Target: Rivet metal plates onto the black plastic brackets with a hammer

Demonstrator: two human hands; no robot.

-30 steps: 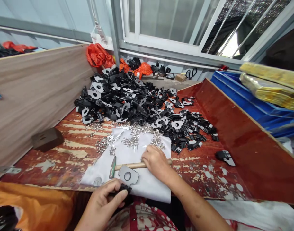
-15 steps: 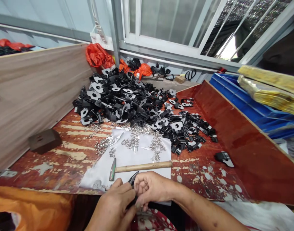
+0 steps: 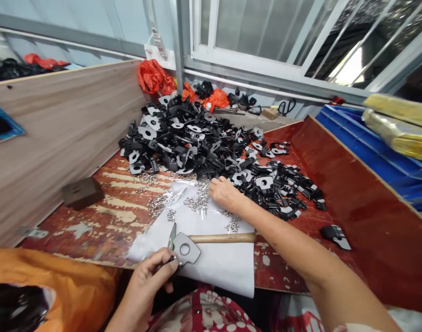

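Gripping a gray-faced piece with a round hole in the left hand, with thumb and fingers closed around its dark near end, above the near part of a white sheet. Holding it in front of the hammer, partly covering the joint of head and handle. Reaching with the right hand to the small metal parts, near the heap of black parts, with fingers curled downward; cannot tell the state of the right grip, nor anything pinched in it. See the hammer lying across the sheet on the worn red bench. Farther left, see a dark block; to the right, a lone black clip well apart from the heap. Beyond the red side board, see a blue crate with yellow packages on it.
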